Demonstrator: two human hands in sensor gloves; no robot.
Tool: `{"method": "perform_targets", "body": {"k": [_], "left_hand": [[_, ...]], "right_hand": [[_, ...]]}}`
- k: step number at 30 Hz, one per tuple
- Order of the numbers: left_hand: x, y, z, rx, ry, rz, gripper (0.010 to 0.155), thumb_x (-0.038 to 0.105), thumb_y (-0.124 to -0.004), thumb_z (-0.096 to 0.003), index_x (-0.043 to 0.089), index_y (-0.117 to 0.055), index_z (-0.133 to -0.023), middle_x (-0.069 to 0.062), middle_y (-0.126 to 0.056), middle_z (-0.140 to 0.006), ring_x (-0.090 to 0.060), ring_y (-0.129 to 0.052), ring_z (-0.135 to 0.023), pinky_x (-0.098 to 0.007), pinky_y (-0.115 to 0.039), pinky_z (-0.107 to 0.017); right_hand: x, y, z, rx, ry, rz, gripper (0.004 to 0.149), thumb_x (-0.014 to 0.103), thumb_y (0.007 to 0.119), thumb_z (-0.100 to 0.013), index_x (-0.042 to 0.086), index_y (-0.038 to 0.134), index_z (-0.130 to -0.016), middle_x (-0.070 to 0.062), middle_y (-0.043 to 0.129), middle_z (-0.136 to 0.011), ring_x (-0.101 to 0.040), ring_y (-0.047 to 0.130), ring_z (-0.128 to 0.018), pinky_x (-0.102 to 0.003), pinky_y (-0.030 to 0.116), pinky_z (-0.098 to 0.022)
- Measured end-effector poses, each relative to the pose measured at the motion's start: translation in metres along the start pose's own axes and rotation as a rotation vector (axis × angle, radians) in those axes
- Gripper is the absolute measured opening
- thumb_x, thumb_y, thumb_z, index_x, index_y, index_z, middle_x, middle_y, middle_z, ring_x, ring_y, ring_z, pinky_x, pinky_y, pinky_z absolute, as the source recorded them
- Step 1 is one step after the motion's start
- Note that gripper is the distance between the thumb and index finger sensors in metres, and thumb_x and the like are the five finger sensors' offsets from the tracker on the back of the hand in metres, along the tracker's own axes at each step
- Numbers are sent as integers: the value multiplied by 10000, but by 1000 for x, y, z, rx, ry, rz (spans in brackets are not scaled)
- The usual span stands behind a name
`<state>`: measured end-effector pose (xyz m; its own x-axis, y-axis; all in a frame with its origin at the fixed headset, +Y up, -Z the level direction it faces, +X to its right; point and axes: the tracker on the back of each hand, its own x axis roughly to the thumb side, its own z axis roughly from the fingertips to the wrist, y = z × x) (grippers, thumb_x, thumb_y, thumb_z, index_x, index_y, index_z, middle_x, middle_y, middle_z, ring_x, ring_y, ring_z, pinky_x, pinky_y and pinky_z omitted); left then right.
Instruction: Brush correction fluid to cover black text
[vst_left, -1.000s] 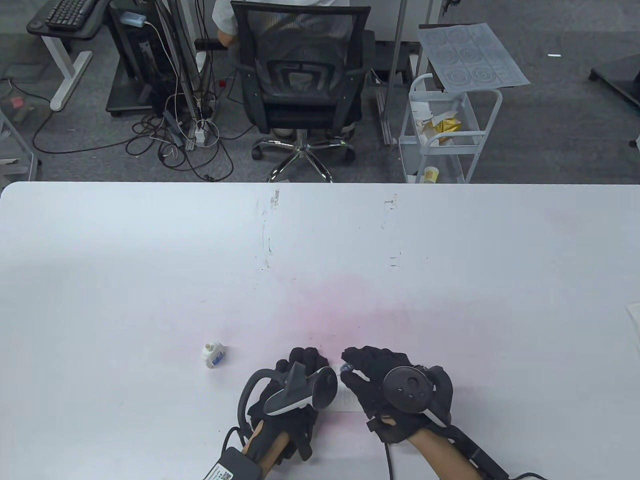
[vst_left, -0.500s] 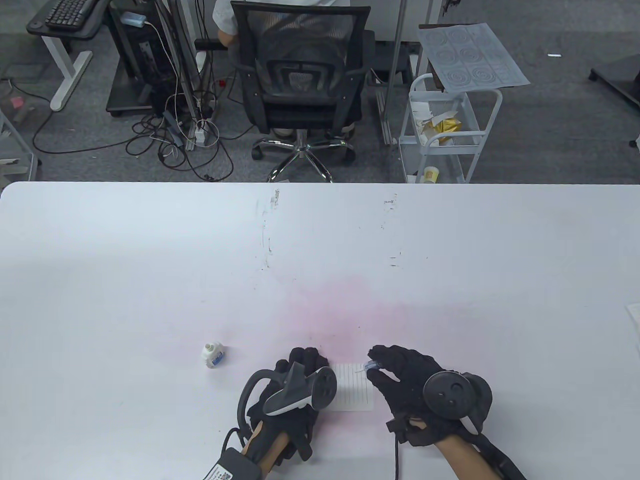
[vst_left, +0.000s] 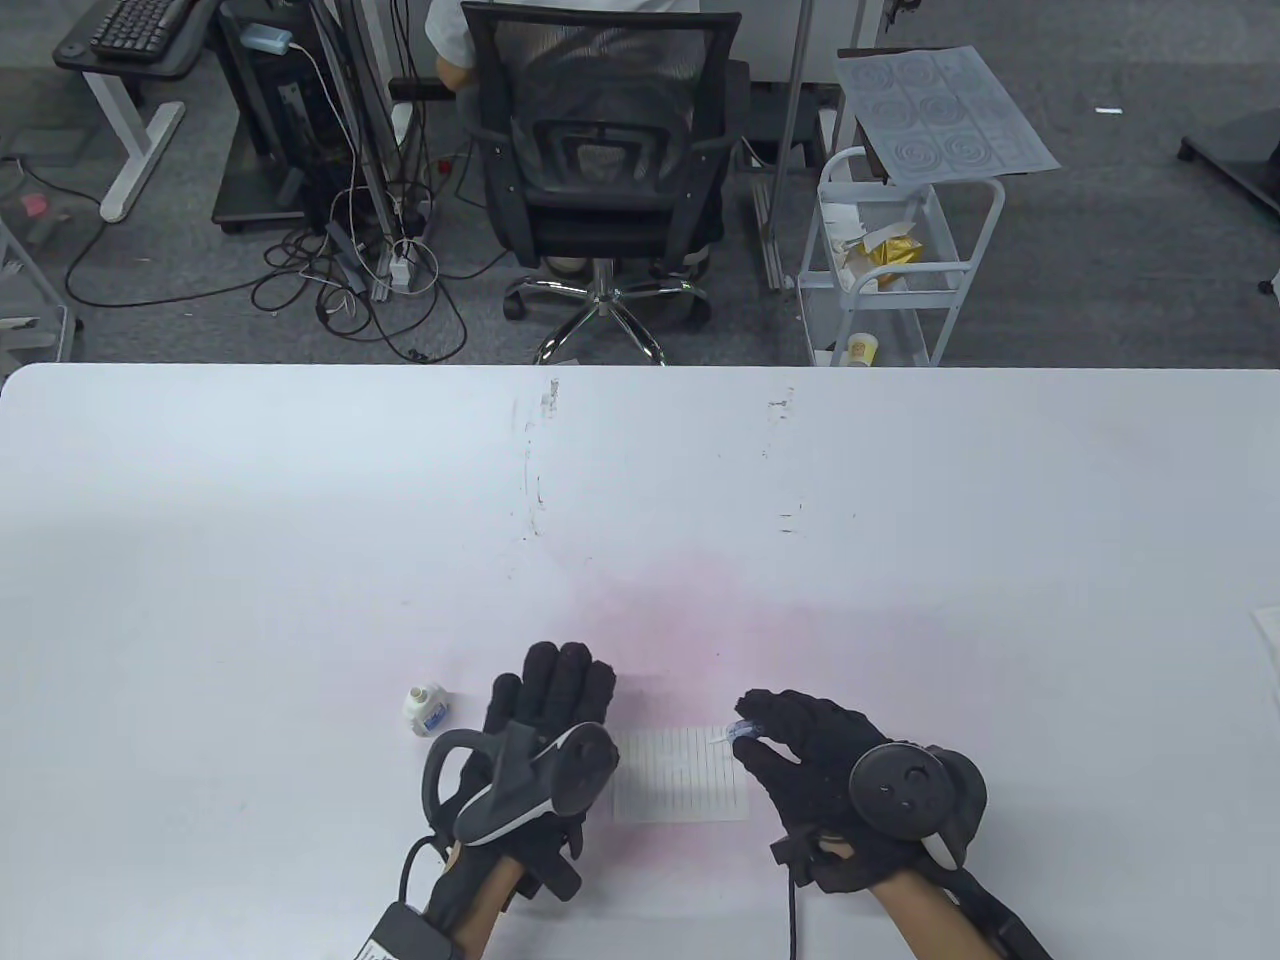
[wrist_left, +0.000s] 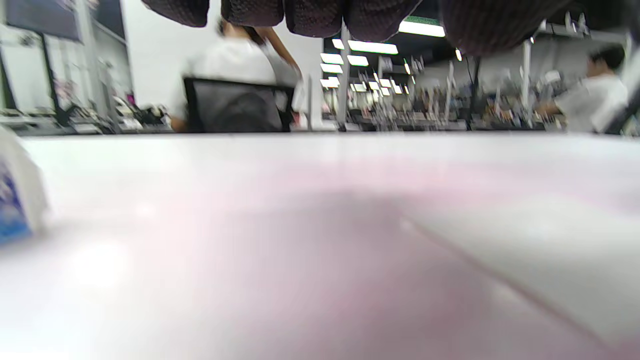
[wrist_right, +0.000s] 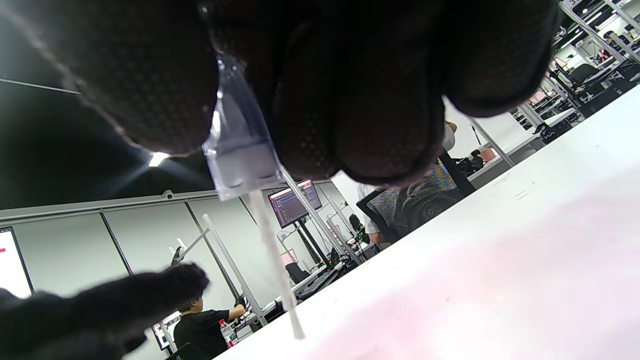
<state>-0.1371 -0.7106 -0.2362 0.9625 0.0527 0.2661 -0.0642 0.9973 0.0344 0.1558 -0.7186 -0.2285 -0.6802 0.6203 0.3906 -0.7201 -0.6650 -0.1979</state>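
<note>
A small lined paper slip (vst_left: 680, 775) lies flat on the white table (vst_left: 640, 500); no black text is readable on it. My right hand (vst_left: 748, 732) pinches the clear cap of the correction-fluid brush (vst_left: 738, 731), its white tip over the slip's upper right corner. The right wrist view shows the cap (wrist_right: 240, 155) between my fingers (wrist_right: 360, 100) and the thin brush stem (wrist_right: 277, 270) pointing down. The open white bottle (vst_left: 427, 708) stands left of my left hand (vst_left: 555, 680), which lies flat and empty beside the slip's left edge. The bottle (wrist_left: 15, 200) and slip (wrist_left: 525, 240) show blurred in the left wrist view.
A pink stain (vst_left: 690, 610) marks the table around and beyond the slip. Another paper's edge (vst_left: 1268, 640) pokes in at the right table edge. Beyond the far edge stand an office chair (vst_left: 600, 170) and a white cart (vst_left: 890, 260).
My left hand has slid left and forward off the slip, uncovering its left part. My right hand moved right with the brush earlier and has since stayed still.
</note>
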Motion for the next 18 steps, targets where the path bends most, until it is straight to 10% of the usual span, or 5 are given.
{"method": "perform_targets", "body": {"k": [18], "left_hand": [[-131,7,31,179,436,189,724,600,-729,-410,328,-552,-1058,-17,-544,-1172,-352,-595,-1092,-556,-558,-775]], "right_hand": [[-3,-1,0,3,20,-7,483,447,912,-322,199,898,-737,-54,954,-649,-282,1043,-460,-520,801,-467]]}}
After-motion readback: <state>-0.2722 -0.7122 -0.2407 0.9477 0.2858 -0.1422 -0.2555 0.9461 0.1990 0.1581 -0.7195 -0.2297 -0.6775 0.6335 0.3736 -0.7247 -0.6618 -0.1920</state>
